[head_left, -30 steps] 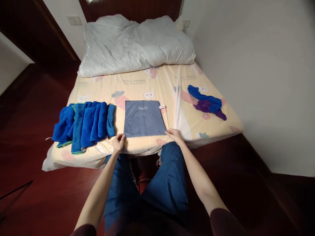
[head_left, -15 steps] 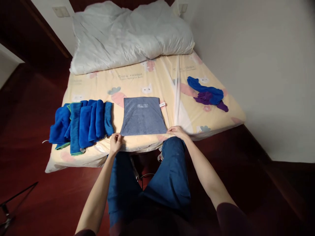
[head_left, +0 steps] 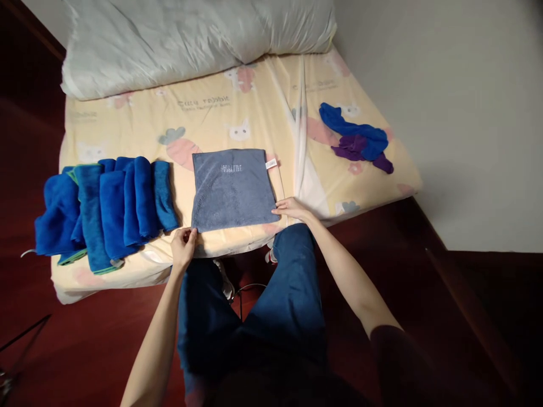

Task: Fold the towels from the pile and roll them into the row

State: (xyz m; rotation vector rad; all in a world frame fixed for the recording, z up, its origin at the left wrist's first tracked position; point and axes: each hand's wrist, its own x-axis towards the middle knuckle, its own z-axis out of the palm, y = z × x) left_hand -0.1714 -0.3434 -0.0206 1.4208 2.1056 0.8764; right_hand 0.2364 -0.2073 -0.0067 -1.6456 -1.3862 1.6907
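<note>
A grey-blue towel (head_left: 235,192) with white lettering and a white tag lies spread out on the bed. My left hand (head_left: 184,247) is closed at its near left corner, with thumb and fingers pinched on the edge. Near the opposite front corner, my right hand (head_left: 292,208) rests its outstretched fingertips on the towel, slightly apart. Just left of the towel is a row of several folded or rolled blue towels (head_left: 113,212), some with green edging.
A patterned yellow sheet (head_left: 203,127) covers the bed. Crumpled blue cloth (head_left: 367,137) and purple cloth (head_left: 351,148) lie on the right. A pale quilt or pillow (head_left: 190,45) fills the far end. My knees (head_left: 292,260) are against the bed's front edge.
My view has tipped down and shifted. The towel's front edge looks flatter and less stretched. My right hand has moved from pinching the corner to resting on the towel; my left stays at its corner.
</note>
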